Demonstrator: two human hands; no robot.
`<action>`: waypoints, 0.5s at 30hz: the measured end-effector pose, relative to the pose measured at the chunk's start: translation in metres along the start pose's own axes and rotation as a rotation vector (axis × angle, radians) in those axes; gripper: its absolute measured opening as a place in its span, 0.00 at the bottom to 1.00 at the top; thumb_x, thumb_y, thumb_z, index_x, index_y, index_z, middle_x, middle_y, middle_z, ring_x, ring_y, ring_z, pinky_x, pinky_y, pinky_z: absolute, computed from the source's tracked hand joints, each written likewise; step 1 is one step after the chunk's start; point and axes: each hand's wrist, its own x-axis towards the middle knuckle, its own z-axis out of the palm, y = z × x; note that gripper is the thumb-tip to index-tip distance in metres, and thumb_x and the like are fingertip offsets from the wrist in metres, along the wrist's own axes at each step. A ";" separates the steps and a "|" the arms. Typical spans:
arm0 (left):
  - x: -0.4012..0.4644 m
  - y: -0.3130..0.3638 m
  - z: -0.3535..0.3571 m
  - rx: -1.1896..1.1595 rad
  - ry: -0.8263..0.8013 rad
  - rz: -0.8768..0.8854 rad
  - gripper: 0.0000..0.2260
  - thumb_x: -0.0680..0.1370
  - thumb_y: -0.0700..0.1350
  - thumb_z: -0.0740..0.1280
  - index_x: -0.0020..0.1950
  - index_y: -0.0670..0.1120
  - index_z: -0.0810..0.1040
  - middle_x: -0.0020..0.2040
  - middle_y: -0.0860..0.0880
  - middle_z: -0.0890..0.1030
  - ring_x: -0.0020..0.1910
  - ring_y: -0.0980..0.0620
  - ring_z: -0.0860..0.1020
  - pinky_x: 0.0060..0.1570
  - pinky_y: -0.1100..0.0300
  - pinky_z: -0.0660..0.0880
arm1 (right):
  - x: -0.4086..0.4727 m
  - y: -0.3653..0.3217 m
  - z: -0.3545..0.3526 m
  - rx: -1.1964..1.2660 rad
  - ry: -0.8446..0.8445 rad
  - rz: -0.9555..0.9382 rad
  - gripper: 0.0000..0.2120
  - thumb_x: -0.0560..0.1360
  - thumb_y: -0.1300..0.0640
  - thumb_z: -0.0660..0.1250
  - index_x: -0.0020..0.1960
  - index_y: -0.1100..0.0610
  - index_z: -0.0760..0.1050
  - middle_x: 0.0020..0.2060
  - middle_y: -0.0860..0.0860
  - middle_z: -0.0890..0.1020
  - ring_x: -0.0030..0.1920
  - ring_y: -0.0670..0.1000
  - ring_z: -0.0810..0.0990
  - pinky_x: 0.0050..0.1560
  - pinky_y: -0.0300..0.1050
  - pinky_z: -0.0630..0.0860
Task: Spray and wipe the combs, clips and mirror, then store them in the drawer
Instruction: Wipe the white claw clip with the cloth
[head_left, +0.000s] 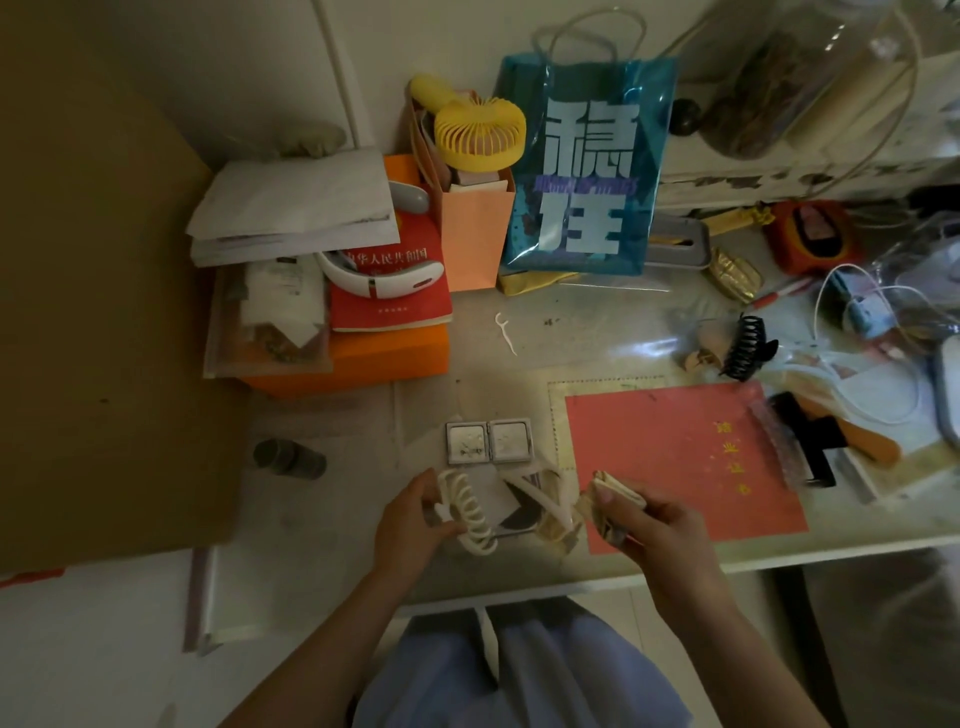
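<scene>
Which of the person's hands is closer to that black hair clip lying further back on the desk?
Right. The right hand, holding a cloth, is below and left of the black clip; the left hand, holding a white clip, is much further left.

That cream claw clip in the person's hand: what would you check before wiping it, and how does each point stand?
1. Cream plastic claw clip gripped by left hand: ok.
2. Folded beige cloth pinched in right hand: ok.
3. Cloth touching clip: not ok, apart.
4. Clip sprayed: cannot tell.
5. Open silver folding mirror lying flat on the desk, out of the way: ok.
6. Black claw clip waiting further right: ok.
</scene>
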 end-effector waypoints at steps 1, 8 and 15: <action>0.000 0.001 0.000 -0.011 0.008 -0.016 0.28 0.64 0.40 0.78 0.62 0.42 0.74 0.51 0.52 0.78 0.50 0.54 0.76 0.48 0.64 0.69 | 0.000 0.000 0.000 0.000 -0.004 -0.004 0.09 0.65 0.57 0.71 0.41 0.62 0.82 0.34 0.60 0.76 0.38 0.56 0.73 0.44 0.52 0.71; 0.005 0.005 0.001 -0.094 0.026 -0.118 0.22 0.65 0.40 0.78 0.56 0.44 0.78 0.44 0.51 0.79 0.43 0.55 0.77 0.39 0.72 0.69 | -0.001 0.007 -0.003 0.031 -0.018 0.008 0.04 0.71 0.64 0.68 0.44 0.63 0.81 0.30 0.56 0.78 0.32 0.49 0.79 0.34 0.39 0.78; 0.004 0.024 -0.005 -0.300 0.033 -0.206 0.12 0.65 0.42 0.79 0.43 0.49 0.80 0.41 0.48 0.82 0.43 0.50 0.80 0.45 0.61 0.76 | -0.006 0.006 -0.003 -0.007 -0.004 0.000 0.04 0.71 0.64 0.69 0.45 0.61 0.82 0.30 0.52 0.81 0.33 0.50 0.79 0.39 0.44 0.78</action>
